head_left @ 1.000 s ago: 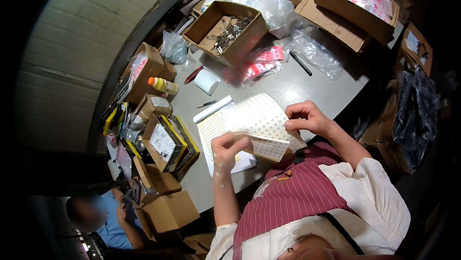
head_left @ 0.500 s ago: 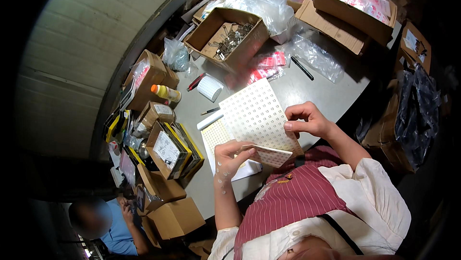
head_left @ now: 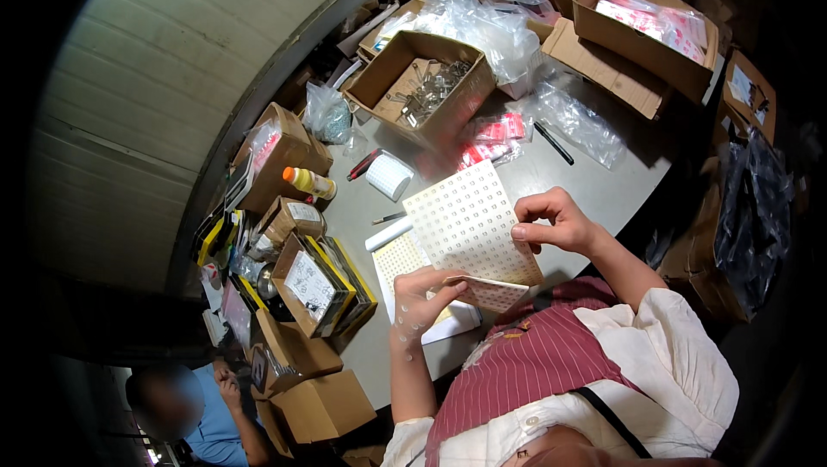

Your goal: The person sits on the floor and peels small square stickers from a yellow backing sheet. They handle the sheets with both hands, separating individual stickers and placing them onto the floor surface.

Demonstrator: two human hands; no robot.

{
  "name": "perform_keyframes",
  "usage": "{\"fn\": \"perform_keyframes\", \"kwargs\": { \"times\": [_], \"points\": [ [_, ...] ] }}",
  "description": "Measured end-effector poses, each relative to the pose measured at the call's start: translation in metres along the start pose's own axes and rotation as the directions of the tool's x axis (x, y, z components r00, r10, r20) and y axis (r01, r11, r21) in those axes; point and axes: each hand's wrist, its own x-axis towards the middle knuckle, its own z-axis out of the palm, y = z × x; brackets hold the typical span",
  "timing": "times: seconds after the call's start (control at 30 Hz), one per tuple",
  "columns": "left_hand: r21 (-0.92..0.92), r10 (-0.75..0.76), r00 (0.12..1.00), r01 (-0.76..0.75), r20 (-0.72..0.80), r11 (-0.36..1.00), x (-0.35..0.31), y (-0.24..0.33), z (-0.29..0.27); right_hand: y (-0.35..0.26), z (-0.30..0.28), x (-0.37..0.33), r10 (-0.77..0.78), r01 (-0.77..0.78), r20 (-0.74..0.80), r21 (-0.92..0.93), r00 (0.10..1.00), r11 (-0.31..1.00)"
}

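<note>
A pale sticker sheet (head_left: 469, 217), covered in rows of small marks, is held up before me over the near edge of the table. My left hand (head_left: 422, 301) pinches its lower left side, where the near part folds over toward me. On its right edge, my right hand (head_left: 556, 221) grips between thumb and curled fingers. Several small round clear stickers (head_left: 408, 336) cling to my left wrist. Beneath the held sheet, partly covered by it, lie a yellowish sheet of dots (head_left: 398, 262) and white paper (head_left: 461, 323).
Beyond stand a carton of metal clips (head_left: 431, 92), red-and-white packets (head_left: 495, 135), a black marker (head_left: 553, 143), a label roll (head_left: 389, 176) and a glue bottle (head_left: 310, 183). Black-and-yellow boxes (head_left: 332, 282) line the left side. A co-worker in blue (head_left: 226, 424) sits at lower left.
The whole view has shifted slightly, so the table's things appear a little lower and farther right. Both hands keep their hold on the sticker sheet.
</note>
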Motion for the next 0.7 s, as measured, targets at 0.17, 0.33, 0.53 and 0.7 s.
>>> {"fn": "perform_keyframes", "kwargs": {
  "times": [0.17,0.33,0.53,0.7],
  "points": [
    [0.028,0.013,1.000,-0.013,0.000,1.000,-0.001,-0.002,-0.001,-0.001,0.002,0.004,-0.012,0.012,0.005,-0.040,1.000,0.999],
    [0.061,0.022,1.000,-0.022,0.002,0.998,-0.003,-0.001,-0.001,-0.002,0.001,0.006,-0.006,0.006,0.020,-0.027,1.000,1.000],
    [0.081,0.036,0.999,-0.038,0.023,0.996,-0.005,0.007,-0.002,-0.007,0.001,0.012,0.009,-0.009,0.011,-0.002,1.000,1.000],
    [0.114,0.053,0.997,-0.058,0.047,0.992,-0.007,0.008,-0.003,-0.008,0.002,0.014,-0.015,0.014,-0.010,-0.085,1.000,0.996]
  ]
}}
